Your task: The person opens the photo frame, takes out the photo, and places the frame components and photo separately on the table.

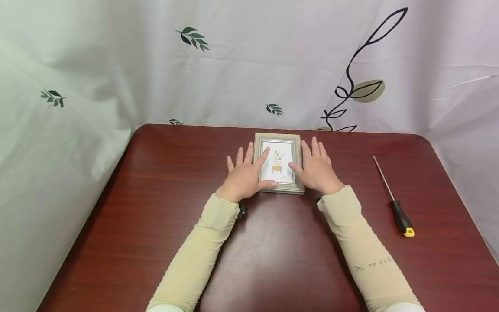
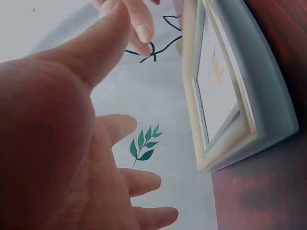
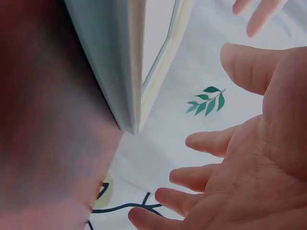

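Observation:
A picture frame (image 1: 277, 162) with a pale, grey-edged border lies face up near the table's back edge, showing a small print of a potted plant. My left hand (image 1: 242, 177) is at its left side, fingers spread, thumb and forefinger overlapping the frame in the head view. On the other side, my right hand (image 1: 317, 170) has its fingers straight, the thumb overlapping the frame's right border. Both wrist views show the palms (image 2: 72, 143) apart from the frame's side, gripping nothing. The right hand's fingers (image 3: 196, 177) point away from the body.
A screwdriver (image 1: 393, 201) with a black and yellow handle lies on the right of the dark red wooden table (image 1: 156, 195). Behind the table hangs a white curtain (image 1: 234, 65) with leaf prints, which also runs along both sides.

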Available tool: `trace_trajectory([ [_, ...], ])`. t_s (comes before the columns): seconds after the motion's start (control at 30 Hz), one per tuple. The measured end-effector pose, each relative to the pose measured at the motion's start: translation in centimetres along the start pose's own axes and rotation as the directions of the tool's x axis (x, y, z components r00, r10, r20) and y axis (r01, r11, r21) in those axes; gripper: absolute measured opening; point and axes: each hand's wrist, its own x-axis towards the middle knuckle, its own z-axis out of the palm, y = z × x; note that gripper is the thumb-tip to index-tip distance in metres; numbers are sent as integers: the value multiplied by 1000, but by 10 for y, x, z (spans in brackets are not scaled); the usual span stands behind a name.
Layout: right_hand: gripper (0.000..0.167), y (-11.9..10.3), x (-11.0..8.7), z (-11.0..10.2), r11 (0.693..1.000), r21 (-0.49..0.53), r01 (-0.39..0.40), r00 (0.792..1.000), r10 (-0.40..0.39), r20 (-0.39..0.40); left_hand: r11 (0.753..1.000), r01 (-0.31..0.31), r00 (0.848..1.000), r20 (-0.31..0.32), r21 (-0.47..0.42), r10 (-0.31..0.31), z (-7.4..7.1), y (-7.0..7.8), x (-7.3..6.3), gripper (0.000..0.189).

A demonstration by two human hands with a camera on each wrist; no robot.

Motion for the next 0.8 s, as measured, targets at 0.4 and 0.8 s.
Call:
trace_trajectory([
  [0.4, 72, 5, 37, -10, 1000, 8, 21, 999, -21, 49, 998, 47, 999, -9, -34, -48, -2, -7, 2, 125],
  [0.8, 69, 19, 70, -1, 998, 56, -41, 995, 36, 96, 995, 101, 995, 25, -3, -101, 6, -9, -1, 124],
])
